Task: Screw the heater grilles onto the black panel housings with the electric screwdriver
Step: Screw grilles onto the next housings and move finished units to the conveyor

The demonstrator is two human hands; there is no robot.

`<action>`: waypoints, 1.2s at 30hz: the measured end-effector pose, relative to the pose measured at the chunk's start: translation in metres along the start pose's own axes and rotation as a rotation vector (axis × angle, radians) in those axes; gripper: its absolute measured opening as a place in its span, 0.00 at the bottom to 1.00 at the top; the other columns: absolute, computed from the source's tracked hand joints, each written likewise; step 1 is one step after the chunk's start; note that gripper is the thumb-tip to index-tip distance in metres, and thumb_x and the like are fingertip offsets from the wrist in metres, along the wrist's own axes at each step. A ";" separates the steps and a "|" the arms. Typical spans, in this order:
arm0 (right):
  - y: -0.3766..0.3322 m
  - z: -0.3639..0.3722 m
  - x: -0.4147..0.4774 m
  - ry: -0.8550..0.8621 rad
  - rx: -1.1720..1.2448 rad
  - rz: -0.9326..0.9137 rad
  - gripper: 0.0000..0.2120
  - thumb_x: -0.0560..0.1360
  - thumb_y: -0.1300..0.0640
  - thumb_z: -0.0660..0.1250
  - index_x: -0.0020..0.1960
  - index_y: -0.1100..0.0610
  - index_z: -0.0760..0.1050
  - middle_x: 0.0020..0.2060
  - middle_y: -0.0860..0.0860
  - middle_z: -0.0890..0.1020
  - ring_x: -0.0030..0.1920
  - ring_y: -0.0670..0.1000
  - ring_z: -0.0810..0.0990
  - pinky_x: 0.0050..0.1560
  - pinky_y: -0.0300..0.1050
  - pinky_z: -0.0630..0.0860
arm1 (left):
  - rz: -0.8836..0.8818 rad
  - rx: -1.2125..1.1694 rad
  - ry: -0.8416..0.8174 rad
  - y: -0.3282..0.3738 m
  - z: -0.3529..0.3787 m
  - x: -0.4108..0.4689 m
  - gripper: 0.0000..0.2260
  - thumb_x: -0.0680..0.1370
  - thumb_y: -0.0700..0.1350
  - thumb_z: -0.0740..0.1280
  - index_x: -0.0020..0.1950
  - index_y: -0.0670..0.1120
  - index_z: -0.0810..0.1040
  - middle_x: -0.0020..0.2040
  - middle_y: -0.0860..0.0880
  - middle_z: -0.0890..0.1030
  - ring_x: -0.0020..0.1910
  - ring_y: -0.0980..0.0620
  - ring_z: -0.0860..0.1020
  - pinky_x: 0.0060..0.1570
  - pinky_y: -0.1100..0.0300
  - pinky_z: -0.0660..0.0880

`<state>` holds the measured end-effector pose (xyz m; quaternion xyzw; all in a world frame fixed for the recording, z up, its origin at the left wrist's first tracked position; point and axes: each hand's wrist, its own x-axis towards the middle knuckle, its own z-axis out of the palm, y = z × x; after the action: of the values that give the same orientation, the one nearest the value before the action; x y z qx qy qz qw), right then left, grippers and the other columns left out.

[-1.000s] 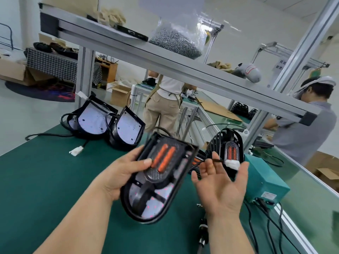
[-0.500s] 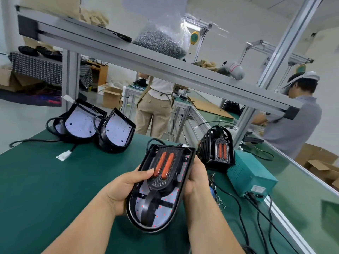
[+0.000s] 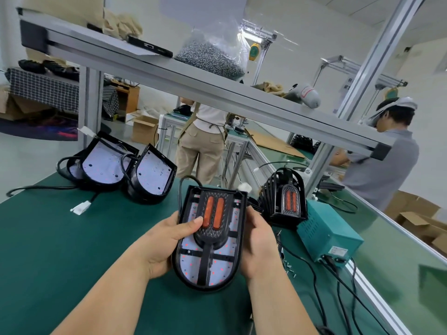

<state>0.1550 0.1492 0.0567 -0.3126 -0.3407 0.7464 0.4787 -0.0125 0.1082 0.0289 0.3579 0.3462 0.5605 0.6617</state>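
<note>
left hand (image 3: 164, 240) grips the left edge of the black panel housing (image 3: 225, 259), thumb pressing on the heater grille (image 3: 212, 218) seated in it. right hand (image 3: 260, 240) curls round the right edge. the housing is held over the green bench mat (image 3: 60, 238), left of the teal power box (image 3: 329, 234). loose screws (image 3: 287, 264) lie just left of that box, and an open housing (image 3: 150, 175) stands well left of it.

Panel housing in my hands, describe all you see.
The panel housing is a black plastic-looking shell, square-topped, rounded below, lined with a white board dotted red. A black grille with two orange bars lies in it. Held above the green table: left hand grips its left edge, thumb on the grille; right hand its right edge.
</note>
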 end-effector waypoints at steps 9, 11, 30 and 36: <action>0.012 -0.012 -0.012 -0.051 -0.110 -0.127 0.34 0.75 0.38 0.58 0.69 0.62 0.74 0.64 0.62 0.79 0.65 0.62 0.78 0.71 0.61 0.68 | 0.129 0.229 0.031 0.003 0.019 -0.001 0.16 0.77 0.45 0.68 0.64 0.45 0.76 0.56 0.47 0.85 0.56 0.49 0.83 0.57 0.51 0.77; 0.008 -0.017 -0.020 -0.078 -0.066 -0.130 0.36 0.76 0.35 0.55 0.69 0.62 0.75 0.65 0.62 0.79 0.66 0.61 0.77 0.71 0.60 0.68 | 0.125 0.205 -0.019 0.004 0.027 -0.002 0.18 0.75 0.46 0.68 0.64 0.44 0.77 0.57 0.45 0.85 0.57 0.46 0.83 0.58 0.49 0.77; -0.085 -0.145 -0.190 0.272 0.201 -0.487 0.34 0.80 0.37 0.52 0.63 0.64 0.80 0.62 0.65 0.80 0.59 0.63 0.82 0.52 0.56 0.81 | -0.052 0.401 -0.357 -0.068 0.248 0.007 0.15 0.77 0.46 0.72 0.62 0.43 0.79 0.54 0.46 0.86 0.56 0.44 0.83 0.64 0.43 0.74; -0.108 -0.188 -0.267 0.489 0.291 -0.588 0.35 0.81 0.36 0.50 0.60 0.64 0.82 0.59 0.65 0.81 0.57 0.64 0.83 0.53 0.57 0.79 | -0.215 0.357 -0.495 -0.112 0.337 -0.014 0.09 0.77 0.40 0.70 0.53 0.36 0.82 0.45 0.38 0.86 0.41 0.41 0.86 0.40 0.49 0.83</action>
<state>0.4511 -0.0259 0.0740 -0.2992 -0.1827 0.5220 0.7776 0.3302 0.0530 0.1027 0.5554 0.3034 0.3136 0.7079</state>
